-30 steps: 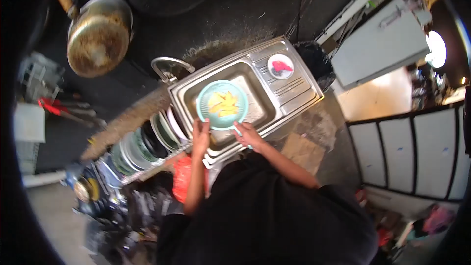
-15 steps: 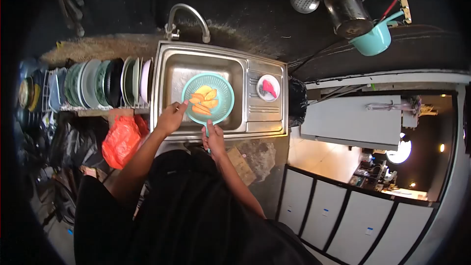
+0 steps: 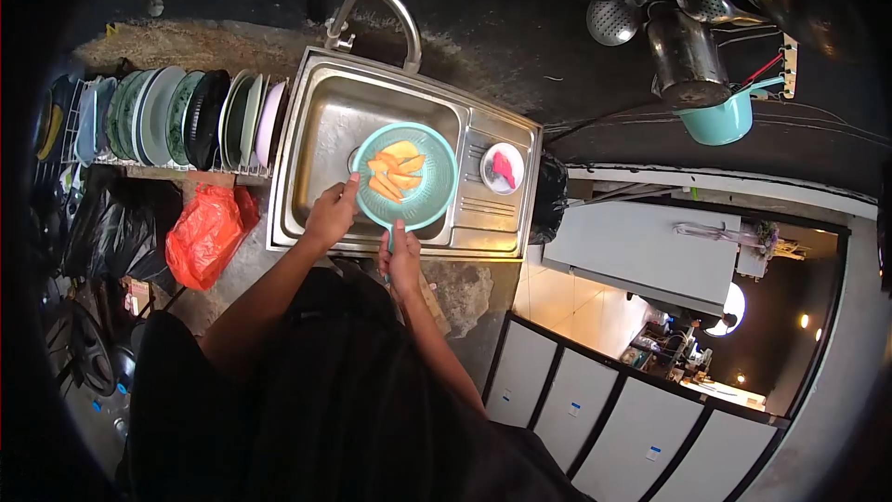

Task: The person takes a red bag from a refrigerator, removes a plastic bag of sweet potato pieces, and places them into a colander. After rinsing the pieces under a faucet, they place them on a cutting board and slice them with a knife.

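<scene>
A turquoise plastic colander (image 3: 437,178) with a handle is held over the basin of the steel sink (image 3: 321,116). Several cut orange-yellow pieces (image 3: 401,151) lie inside it, resembling fruit or sweet potato. My right hand (image 3: 401,262) is wrapped round the colander's handle, on the side toward my body. At the left rim, my left hand (image 3: 334,214) grips the colander with its fingers closed against the edge.
A white bowl (image 3: 502,168) with something pink in it sits on the drainboard. The tap (image 3: 409,33) arches behind the basin. Plates (image 3: 160,116) stand in a rack to the left, above a red plastic bag (image 3: 212,232). A turquoise dipper (image 3: 720,121) hangs on the wall.
The colander and both hands have shifted toward the drainboard side of the basin, and the pieces inside have moved about. The camera view has tilted.
</scene>
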